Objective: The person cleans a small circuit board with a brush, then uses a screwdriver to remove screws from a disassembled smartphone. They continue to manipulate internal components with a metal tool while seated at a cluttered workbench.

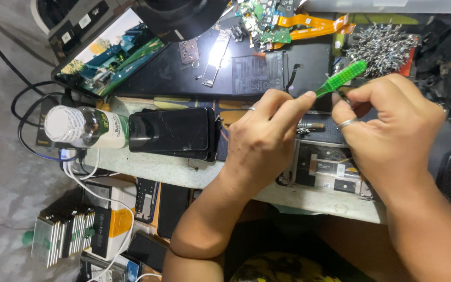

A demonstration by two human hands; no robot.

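Note:
My left hand [264,138] pinches the handle of a green toothbrush [343,77], its head pointing up and right. My right hand [392,125], with a ring on one finger, is closed around a small dark part or thin tool [343,96] just under the brush head; what it is I cannot tell. Both hands hover over an opened phone body [327,167] lying on the work mat.
A stack of dark phones [173,133] and a white-capped bottle [82,126] lie at left. A lit phone [108,52] leans at top left. Circuit boards with orange flex cables [288,23], a pile of metal screws [382,47], and cables [97,209] surround the bench.

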